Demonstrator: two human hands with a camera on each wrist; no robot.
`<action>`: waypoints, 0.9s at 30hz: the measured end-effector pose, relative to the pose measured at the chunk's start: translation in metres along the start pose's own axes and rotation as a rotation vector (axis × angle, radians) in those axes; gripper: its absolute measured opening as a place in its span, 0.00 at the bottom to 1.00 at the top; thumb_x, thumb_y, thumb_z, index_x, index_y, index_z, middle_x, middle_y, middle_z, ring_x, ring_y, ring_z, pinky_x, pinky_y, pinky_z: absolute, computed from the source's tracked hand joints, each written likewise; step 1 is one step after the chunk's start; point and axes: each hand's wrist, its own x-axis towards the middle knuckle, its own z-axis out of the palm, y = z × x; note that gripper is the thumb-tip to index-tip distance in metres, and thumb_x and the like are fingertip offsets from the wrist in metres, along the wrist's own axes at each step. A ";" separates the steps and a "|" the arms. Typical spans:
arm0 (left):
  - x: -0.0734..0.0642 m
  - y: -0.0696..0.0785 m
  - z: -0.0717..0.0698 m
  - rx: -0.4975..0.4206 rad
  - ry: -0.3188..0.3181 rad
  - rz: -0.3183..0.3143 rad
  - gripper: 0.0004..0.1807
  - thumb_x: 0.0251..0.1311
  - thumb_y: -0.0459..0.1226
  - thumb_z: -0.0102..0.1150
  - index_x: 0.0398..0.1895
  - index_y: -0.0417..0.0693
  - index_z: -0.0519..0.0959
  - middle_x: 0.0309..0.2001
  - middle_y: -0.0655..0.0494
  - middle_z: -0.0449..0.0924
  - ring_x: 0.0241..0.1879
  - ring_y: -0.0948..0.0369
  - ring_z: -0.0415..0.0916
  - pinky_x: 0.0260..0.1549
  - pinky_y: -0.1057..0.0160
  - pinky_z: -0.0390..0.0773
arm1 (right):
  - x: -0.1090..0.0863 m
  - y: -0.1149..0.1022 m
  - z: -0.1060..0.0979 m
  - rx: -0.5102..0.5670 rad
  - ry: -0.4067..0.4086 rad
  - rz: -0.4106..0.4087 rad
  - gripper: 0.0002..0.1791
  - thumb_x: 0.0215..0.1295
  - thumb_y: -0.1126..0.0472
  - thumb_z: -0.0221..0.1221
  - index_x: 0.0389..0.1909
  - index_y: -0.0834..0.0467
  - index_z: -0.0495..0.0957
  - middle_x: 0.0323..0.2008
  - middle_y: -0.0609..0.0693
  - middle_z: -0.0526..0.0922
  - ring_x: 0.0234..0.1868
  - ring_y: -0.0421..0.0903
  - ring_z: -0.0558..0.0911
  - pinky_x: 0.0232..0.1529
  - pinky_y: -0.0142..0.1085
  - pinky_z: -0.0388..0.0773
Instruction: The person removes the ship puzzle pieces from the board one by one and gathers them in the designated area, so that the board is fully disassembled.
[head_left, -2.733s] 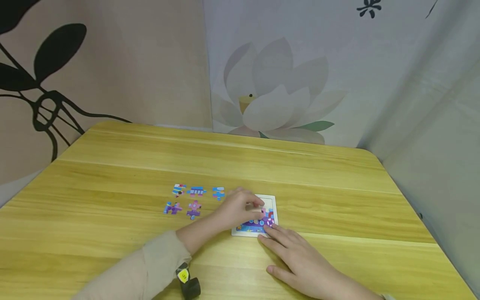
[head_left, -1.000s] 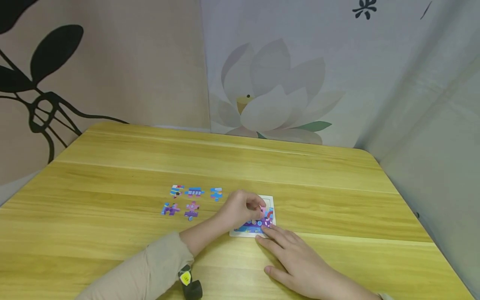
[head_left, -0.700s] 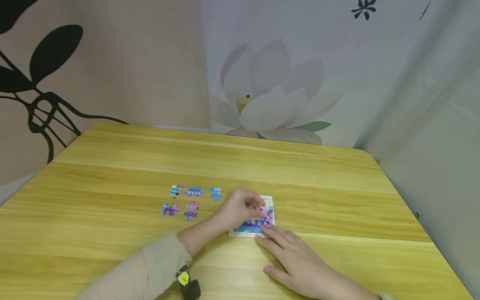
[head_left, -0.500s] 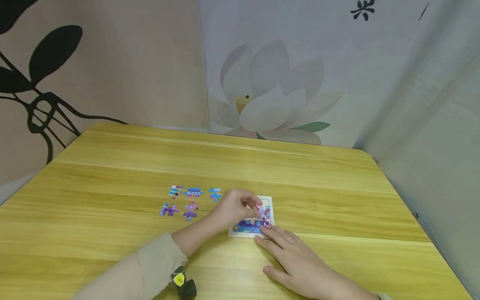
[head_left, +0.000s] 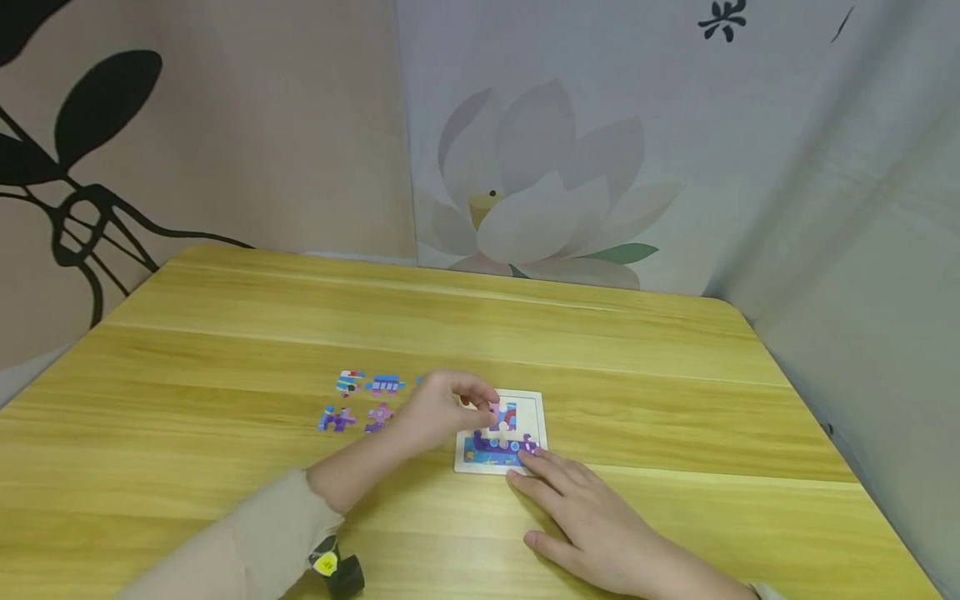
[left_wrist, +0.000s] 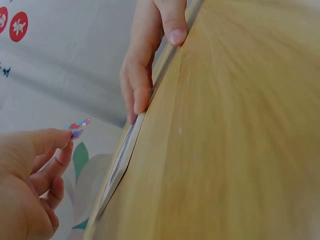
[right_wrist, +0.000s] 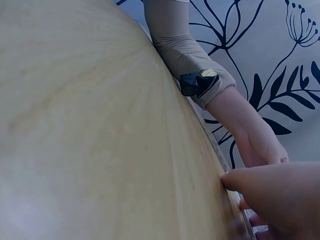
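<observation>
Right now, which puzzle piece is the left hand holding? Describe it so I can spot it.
On the yellow wooden table, find the white puzzle tray. The left hand hovers at its left edge, pinching a small pink-and-blue piece. Unlike the loose pieces lying flat further left, it is lifted off the table.

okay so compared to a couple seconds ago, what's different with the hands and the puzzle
The left hand has lifted off the puzzle tray and drawn back leftward, pinching a puzzle piece it took out, so more bare tray shows. The right hand keeps its fingertips on the tray's near edge. The loose pieces on the table lie as before.
</observation>
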 end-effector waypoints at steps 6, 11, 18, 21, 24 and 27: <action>-0.007 -0.003 -0.014 0.016 0.019 -0.032 0.05 0.51 0.34 0.70 0.32 0.49 0.84 0.28 0.60 0.80 0.37 0.56 0.71 0.37 0.57 0.72 | 0.000 0.001 0.001 -0.013 0.008 -0.002 0.32 0.71 0.41 0.47 0.72 0.49 0.60 0.73 0.49 0.55 0.71 0.49 0.55 0.65 0.51 0.58; -0.014 -0.007 -0.025 0.006 0.029 -0.060 0.05 0.51 0.33 0.70 0.31 0.50 0.84 0.28 0.59 0.81 0.37 0.55 0.72 0.36 0.56 0.71 | 0.000 0.002 0.001 -0.006 -0.006 0.013 0.32 0.71 0.40 0.47 0.72 0.48 0.59 0.73 0.48 0.53 0.72 0.48 0.53 0.65 0.51 0.57; -0.023 -0.014 -0.038 0.037 0.044 -0.087 0.05 0.51 0.34 0.70 0.32 0.51 0.85 0.29 0.59 0.80 0.38 0.55 0.71 0.37 0.56 0.70 | 0.000 0.001 0.000 -0.014 -0.004 0.008 0.32 0.71 0.40 0.46 0.72 0.49 0.60 0.73 0.48 0.55 0.71 0.49 0.55 0.65 0.50 0.58; -0.026 -0.017 -0.043 0.065 0.050 -0.095 0.05 0.52 0.35 0.70 0.33 0.52 0.85 0.30 0.60 0.80 0.39 0.56 0.72 0.36 0.56 0.70 | 0.000 0.000 0.000 -0.022 0.000 0.002 0.31 0.72 0.41 0.46 0.71 0.49 0.60 0.72 0.49 0.56 0.71 0.49 0.56 0.65 0.50 0.58; -0.029 -0.019 -0.048 0.072 0.053 -0.089 0.05 0.52 0.36 0.70 0.33 0.50 0.85 0.30 0.60 0.81 0.38 0.56 0.72 0.36 0.57 0.70 | -0.001 0.000 0.000 -0.028 0.001 0.001 0.31 0.72 0.41 0.46 0.71 0.49 0.61 0.72 0.49 0.56 0.71 0.49 0.56 0.65 0.50 0.58; -0.032 -0.022 -0.053 0.064 0.049 -0.095 0.05 0.52 0.36 0.70 0.33 0.48 0.84 0.29 0.58 0.80 0.34 0.55 0.71 0.30 0.60 0.72 | -0.001 0.001 0.000 -0.032 -0.002 0.000 0.32 0.72 0.41 0.46 0.71 0.50 0.61 0.72 0.49 0.56 0.71 0.49 0.56 0.65 0.50 0.58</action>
